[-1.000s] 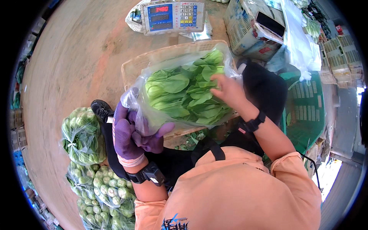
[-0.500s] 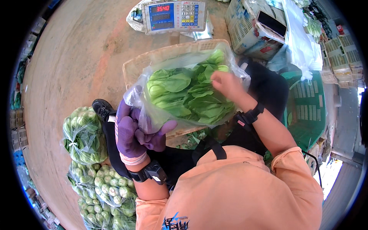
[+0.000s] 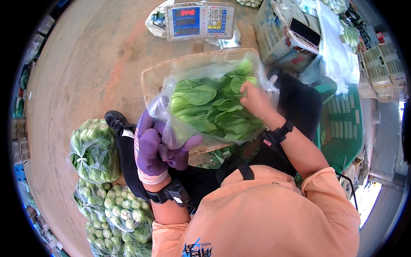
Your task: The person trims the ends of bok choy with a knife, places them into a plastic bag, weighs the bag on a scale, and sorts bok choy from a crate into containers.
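Observation:
A clear plastic bag (image 3: pixel 168 126) full of leafy bok choy (image 3: pixel 214 100) lies in a tan plastic basket (image 3: pixel 147 81). My left hand (image 3: pixel 160 147), in a purple glove, grips the bag's gathered left edge. Its thumb reaches along the near side of the bag. Bare and curled, my right hand (image 3: pixel 257 102) is over the right part of the greens, fingertips against the leaves. What its fingers hold, if anything, is hidden. Beyond the basket stands the display of a digital scale (image 3: pixel 200 20), its digits lit red.
Several tied bags of bok choy (image 3: pixel 94 150) are piled on the floor at my left. To my right stands a green crate (image 3: pixel 342 124). A pale crate (image 3: pixel 280 38) with a phone (image 3: pixel 305 31) on top is at the far right, with plastic bags (image 3: pixel 336 51) draped beside it.
The whole view has shifted slightly. My right hand stays over the right side of the greens, and my left keeps hold of the bag. The reading on the scale has changed.

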Tool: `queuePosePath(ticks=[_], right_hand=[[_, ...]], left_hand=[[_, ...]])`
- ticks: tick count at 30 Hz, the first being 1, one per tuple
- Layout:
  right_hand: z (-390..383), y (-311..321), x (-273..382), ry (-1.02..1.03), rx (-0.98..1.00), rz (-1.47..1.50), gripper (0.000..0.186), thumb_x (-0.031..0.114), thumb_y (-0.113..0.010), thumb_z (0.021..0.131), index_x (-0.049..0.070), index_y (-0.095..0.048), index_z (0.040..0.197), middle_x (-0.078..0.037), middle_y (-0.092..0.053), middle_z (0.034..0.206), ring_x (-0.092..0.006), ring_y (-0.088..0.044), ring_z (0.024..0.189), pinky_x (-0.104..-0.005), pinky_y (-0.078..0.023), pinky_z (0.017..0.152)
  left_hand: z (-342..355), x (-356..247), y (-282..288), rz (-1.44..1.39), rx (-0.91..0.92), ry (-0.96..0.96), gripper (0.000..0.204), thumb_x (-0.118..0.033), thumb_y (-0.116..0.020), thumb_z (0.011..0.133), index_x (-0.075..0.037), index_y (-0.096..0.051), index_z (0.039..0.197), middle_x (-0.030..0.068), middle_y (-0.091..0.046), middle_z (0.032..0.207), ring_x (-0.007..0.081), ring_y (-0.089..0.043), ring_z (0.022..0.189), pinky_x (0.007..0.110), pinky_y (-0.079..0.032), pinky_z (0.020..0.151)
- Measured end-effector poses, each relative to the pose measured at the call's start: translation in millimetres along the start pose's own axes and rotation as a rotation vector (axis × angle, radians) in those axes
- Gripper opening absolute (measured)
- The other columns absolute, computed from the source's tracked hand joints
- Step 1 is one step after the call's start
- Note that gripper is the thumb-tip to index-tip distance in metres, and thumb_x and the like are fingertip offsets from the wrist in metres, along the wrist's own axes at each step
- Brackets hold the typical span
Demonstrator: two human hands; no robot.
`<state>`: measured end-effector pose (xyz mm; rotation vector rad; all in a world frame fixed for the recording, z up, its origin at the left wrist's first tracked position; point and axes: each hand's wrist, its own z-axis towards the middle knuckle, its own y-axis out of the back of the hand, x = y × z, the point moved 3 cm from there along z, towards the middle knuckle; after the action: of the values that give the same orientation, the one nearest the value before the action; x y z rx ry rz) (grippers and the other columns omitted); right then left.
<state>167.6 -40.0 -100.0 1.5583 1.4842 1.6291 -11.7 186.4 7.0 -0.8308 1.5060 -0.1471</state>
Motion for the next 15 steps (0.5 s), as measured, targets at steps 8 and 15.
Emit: queuePosePath(ticks=[8, 15], right_hand=[[-15, 10, 11, 0.03, 0.062, 0.228, 0.016, 0.016, -0.062, 0.08, 0.005, -0.06, 0.093, -0.011, -0.058, 0.068, -0.0227, -0.06, 0.068, -0.034, -0.045, 0.062], [-14, 1, 14, -0.164, 0.312, 0.585, 0.02, 0.022, -0.062, 0.085, 0.004, -0.055, 0.081, -0.001, -0.056, 0.067, -0.0091, -0.055, 0.061, -0.0264, -0.046, 0.054]], left_hand=[[0, 1, 3, 0.006, 0.004, 0.003, 0.058, -0.015, -0.054, 0.075, 0.006, -0.04, 0.127, 0.017, -0.054, 0.097, 0.0262, -0.057, 0.085, 0.034, -0.05, 0.069], [0, 0, 1, 0.011, 0.013, 0.006, 0.057, -0.016, -0.055, 0.076, 0.005, -0.041, 0.126, 0.0158, -0.054, 0.095, 0.0253, -0.057, 0.084, 0.033, -0.049, 0.068]])
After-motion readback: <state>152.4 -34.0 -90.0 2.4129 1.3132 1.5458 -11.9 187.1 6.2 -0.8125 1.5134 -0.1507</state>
